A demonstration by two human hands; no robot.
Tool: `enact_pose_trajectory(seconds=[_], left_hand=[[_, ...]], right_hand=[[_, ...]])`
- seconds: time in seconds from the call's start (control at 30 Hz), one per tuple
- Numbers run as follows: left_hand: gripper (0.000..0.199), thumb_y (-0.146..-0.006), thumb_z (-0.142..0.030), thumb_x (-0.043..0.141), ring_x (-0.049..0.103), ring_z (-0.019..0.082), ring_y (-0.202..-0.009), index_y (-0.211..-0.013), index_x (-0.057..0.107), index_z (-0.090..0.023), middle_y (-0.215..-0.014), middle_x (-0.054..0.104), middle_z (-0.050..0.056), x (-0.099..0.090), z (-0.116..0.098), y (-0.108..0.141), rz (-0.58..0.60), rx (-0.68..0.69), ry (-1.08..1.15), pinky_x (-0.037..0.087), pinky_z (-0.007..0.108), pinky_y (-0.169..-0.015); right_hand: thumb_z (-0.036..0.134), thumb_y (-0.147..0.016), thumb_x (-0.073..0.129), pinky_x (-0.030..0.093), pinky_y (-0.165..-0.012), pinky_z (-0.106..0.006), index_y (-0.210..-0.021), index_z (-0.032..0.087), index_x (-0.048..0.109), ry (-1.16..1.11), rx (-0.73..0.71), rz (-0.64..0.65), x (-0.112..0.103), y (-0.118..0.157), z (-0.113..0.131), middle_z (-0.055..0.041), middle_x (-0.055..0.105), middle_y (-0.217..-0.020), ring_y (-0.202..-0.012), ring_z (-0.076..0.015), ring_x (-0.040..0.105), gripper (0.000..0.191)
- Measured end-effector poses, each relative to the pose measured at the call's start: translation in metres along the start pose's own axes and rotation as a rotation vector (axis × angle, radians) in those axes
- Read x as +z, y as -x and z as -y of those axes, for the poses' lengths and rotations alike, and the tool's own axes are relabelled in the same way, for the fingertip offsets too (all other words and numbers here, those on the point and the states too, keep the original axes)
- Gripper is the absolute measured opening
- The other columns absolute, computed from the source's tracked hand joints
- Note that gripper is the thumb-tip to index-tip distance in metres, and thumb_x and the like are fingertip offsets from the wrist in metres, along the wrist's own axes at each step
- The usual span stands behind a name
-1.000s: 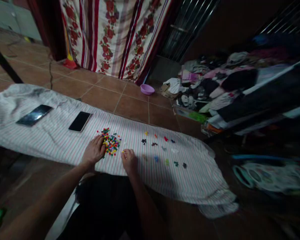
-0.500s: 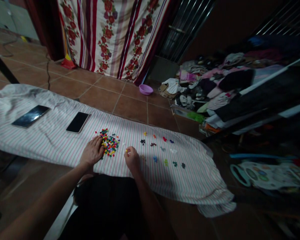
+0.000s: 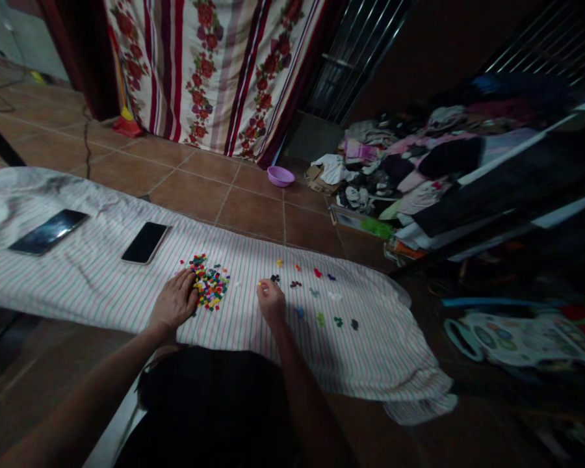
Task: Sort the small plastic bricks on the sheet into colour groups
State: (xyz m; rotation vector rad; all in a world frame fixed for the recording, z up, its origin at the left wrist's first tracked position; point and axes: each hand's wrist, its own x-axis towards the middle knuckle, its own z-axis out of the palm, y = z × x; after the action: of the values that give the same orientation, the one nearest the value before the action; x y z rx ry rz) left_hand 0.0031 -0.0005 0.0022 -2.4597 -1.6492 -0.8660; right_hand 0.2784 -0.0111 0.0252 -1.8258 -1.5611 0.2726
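Note:
A mixed heap of small coloured pieces (image 3: pixel 209 286) lies on the striped cloth (image 3: pixel 224 244). My left hand (image 3: pixel 173 301) rests flat at the heap's left edge, its fingers stretched out and touching it. Between thumb and fingertips, my right hand (image 3: pixel 272 303) pinches a small yellow piece (image 3: pixel 260 284), just in front of the black pieces (image 3: pixel 275 278). Sorted by colour, little groups lie farther right: yellow pieces (image 3: pixel 279 262), red pieces (image 3: pixel 317 273), brown pieces (image 3: pixel 296 284), blue pieces (image 3: pixel 299 312) and lime green pieces (image 3: pixel 320 318), among several others.
To the left on the cloth lie a phone (image 3: pixel 145 243) and a larger dark-screened device (image 3: pixel 49 232). Beyond the cloth, a purple basin (image 3: pixel 281 176) sits on the tiled floor. Clothes (image 3: pixel 400 162) are heaped at the back right, near a patterned curtain (image 3: pixel 219 78).
My right hand has moved right, away from the heap and toward the black pieces, still pinching the yellow piece. My left hand stays by the heap. The camera view has shifted slightly.

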Motion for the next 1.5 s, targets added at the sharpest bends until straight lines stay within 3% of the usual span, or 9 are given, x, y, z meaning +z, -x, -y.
enact_pose_trajectory(seconds=[0.33, 0.5, 0.7, 1.2, 1.5], left_hand=[[0.046, -0.092, -0.035, 0.037, 0.045, 0.028, -0.13, -0.126, 0.051, -0.008, -0.133, 0.055, 0.018, 0.001, 0.001, 0.0, 0.001, -0.006, 0.016, 0.041, 0.046, -0.107], [0.046, -0.091, -0.036, 0.037, 0.045, 0.029, -0.13, -0.125, 0.052, -0.007, -0.133, 0.055, 0.019, 0.001, 0.001, 0.0, 0.007, -0.008, 0.02, 0.041, 0.047, -0.107], [0.045, -0.091, -0.034, 0.038, 0.045, 0.028, -0.13, -0.127, 0.051, -0.01, -0.132, 0.056, 0.018, -0.002, -0.002, -0.001, -0.004, -0.031, 0.05, 0.041, 0.047, -0.107], [0.046, -0.091, -0.034, 0.038, 0.044, 0.028, -0.13, -0.127, 0.05, -0.008, -0.134, 0.054, 0.018, 0.002, 0.0, 0.0, 0.0, -0.022, 0.009, 0.04, 0.046, -0.107], [0.046, -0.091, -0.033, 0.039, 0.044, 0.029, -0.131, -0.128, 0.05, -0.008, -0.134, 0.054, 0.018, 0.0, -0.001, 0.0, 0.009, -0.038, 0.044, 0.039, 0.047, -0.108]], right_hand=[[0.02, -0.084, 0.049, 0.044, -0.075, -0.025, -0.1, 0.02, 0.067, 0.204, 0.132, -0.044, -0.031, -0.051, -0.022, -0.0044, 0.069, -0.094, -0.083, -0.0155, 0.062, 0.024], [0.019, -0.085, 0.051, 0.042, -0.075, -0.025, -0.099, 0.021, 0.069, 0.345, 0.211, -0.012, -0.045, -0.075, -0.033, -0.006, 0.067, -0.099, -0.087, -0.0164, 0.061, 0.023], [0.021, -0.087, 0.049, 0.042, -0.071, -0.025, -0.102, 0.021, 0.07, 0.432, 0.258, 0.077, -0.045, -0.093, -0.042, -0.0073, 0.069, -0.097, -0.087, -0.018, 0.063, 0.026], [0.02, -0.086, 0.049, 0.044, -0.073, -0.026, -0.102, 0.021, 0.07, 0.422, 0.271, 0.148, -0.032, -0.111, -0.05, -0.0067, 0.072, -0.099, -0.088, -0.0185, 0.065, 0.027], [0.021, -0.088, 0.044, 0.044, -0.079, -0.026, -0.105, 0.019, 0.069, 0.383, 0.219, 0.072, -0.036, -0.098, -0.048, -0.0068, 0.071, -0.096, -0.089, -0.0177, 0.063, 0.031]])
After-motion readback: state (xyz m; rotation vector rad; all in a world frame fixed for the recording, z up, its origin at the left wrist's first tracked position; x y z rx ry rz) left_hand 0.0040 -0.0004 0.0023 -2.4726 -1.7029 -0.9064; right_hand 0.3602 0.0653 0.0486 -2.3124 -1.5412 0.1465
